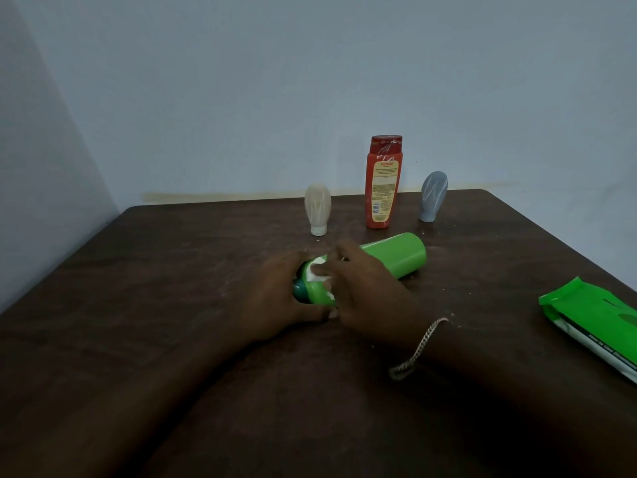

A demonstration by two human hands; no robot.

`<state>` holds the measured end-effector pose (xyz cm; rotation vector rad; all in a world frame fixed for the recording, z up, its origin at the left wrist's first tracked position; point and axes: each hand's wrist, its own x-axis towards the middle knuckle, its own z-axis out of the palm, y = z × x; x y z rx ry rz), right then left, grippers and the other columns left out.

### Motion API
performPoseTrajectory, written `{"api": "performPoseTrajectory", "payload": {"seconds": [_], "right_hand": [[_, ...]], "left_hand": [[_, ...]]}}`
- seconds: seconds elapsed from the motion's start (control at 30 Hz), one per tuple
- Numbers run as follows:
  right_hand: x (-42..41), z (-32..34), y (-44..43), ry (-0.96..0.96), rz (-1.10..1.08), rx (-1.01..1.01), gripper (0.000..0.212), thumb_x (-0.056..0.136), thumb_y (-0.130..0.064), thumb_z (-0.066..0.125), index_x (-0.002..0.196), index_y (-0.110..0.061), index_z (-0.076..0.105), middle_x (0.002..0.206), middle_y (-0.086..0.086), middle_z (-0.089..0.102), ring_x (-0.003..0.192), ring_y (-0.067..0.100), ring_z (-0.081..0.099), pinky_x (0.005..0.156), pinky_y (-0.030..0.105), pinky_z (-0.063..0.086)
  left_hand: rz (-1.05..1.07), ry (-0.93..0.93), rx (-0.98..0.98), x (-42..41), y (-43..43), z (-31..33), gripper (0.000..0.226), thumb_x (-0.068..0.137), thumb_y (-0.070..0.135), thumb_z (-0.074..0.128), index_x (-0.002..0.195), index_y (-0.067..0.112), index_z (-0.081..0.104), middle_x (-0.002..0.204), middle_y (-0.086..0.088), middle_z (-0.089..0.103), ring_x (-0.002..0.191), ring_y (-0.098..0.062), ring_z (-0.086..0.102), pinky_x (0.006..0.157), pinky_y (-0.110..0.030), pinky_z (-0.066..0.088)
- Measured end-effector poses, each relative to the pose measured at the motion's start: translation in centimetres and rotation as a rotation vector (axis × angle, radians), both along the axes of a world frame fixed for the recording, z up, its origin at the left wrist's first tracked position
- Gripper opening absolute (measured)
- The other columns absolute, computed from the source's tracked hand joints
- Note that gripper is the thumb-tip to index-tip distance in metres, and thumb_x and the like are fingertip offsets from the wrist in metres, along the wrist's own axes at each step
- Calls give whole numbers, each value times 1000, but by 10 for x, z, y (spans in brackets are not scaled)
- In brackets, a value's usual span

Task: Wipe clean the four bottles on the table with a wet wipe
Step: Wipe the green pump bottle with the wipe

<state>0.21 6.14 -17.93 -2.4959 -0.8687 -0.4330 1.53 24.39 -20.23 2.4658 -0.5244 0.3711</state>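
Note:
A green bottle point(396, 255) lies on its side in the middle of the dark table point(138, 288), dark green cap toward me. My left hand point(275, 298) grips its cap end. My right hand point(365, 288) holds a white wet wipe point(319, 270) against the bottle near the cap. Behind them stand a cream bottle point(317, 208) on its white cap, a tall red-orange bottle point(383, 182), and a grey bottle point(433, 196) on its cap.
A green wet-wipe pack point(593, 322) lies flat near the table's right edge. The table's far edge meets a pale wall point(310, 81). A chain bracelet point(418, 350) hangs on my right wrist.

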Motion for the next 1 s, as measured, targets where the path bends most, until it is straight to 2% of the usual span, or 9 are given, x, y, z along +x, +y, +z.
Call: {"api": "performPoseTrajectory", "payload": {"seconds": [0.1, 0.23, 0.37, 0.47, 0.57, 0.7, 0.83, 0.9, 1.0], "right_hand": [[9, 4, -5, -49, -20, -14, 36, 82, -7, 71, 117, -10, 68, 104, 5, 54, 87, 14, 53, 75, 26, 44], [9, 9, 1, -113, -14, -41, 34, 76, -4, 72, 109, -8, 68, 99, 8, 53, 81, 14, 47, 69, 24, 37], [-2, 5, -6, -102, 121, -144, 38, 76, -7, 73, 114, -9, 66, 99, 6, 54, 80, 11, 43, 66, 24, 36], [-4, 3, -6, -132, 183, -174, 26, 81, -9, 66, 107, -8, 68, 95, 6, 55, 78, 14, 47, 65, 25, 34], [2, 3, 3, -187, 127, -152, 20, 76, -8, 70, 96, -5, 68, 92, 9, 55, 78, 17, 48, 65, 25, 31], [7, 4, 4, -216, 10, -68, 17, 71, -6, 70, 87, -5, 65, 90, 9, 52, 74, 19, 48, 62, 28, 36], [2, 1, 3, -220, 69, -146, 31, 73, -11, 70, 103, -4, 65, 100, 10, 53, 85, 21, 49, 72, 25, 33], [2, 0, 2, -198, 65, -148, 39, 69, -10, 73, 107, -4, 65, 102, 11, 53, 87, 22, 50, 73, 27, 36], [15, 3, -14, -187, -42, -108, 38, 68, -6, 72, 106, -6, 68, 99, 8, 53, 83, 15, 44, 69, 28, 38]], "left_hand": [[8, 39, 15, 1, -2, 3, 81, 49, 71, 79, 118, 33, 59, 104, 17, 63, 91, 0, 58, 77, -27, 50], [-1, 47, 83, 0, -5, 11, 75, 56, 59, 86, 119, 35, 54, 110, 16, 59, 96, -3, 56, 80, -29, 50], [9, 83, 50, -1, -5, 11, 70, 58, 44, 91, 117, 32, 56, 105, 18, 58, 92, -1, 55, 72, -20, 42], [10, 93, 13, 1, -3, 9, 61, 57, 38, 93, 106, 35, 56, 96, 21, 59, 86, 4, 55, 67, -15, 39], [0, 104, -14, 2, -4, 8, 64, 55, 36, 94, 109, 32, 60, 98, 20, 63, 88, 4, 59, 69, -16, 43], [-18, 75, -38, -1, -6, 8, 67, 54, 36, 95, 111, 34, 60, 97, 26, 61, 90, 12, 57, 68, -6, 41], [-21, 69, -36, -2, -5, 6, 71, 56, 34, 95, 118, 29, 61, 107, 19, 64, 95, 7, 58, 70, -7, 40], [-17, 55, -32, -3, -5, 8, 68, 57, 36, 95, 114, 30, 60, 102, 21, 62, 92, 7, 57, 69, -8, 39], [10, 53, 11, -4, -5, 11, 67, 56, 48, 93, 110, 31, 59, 95, 20, 60, 85, 5, 56, 65, -11, 39]]}}
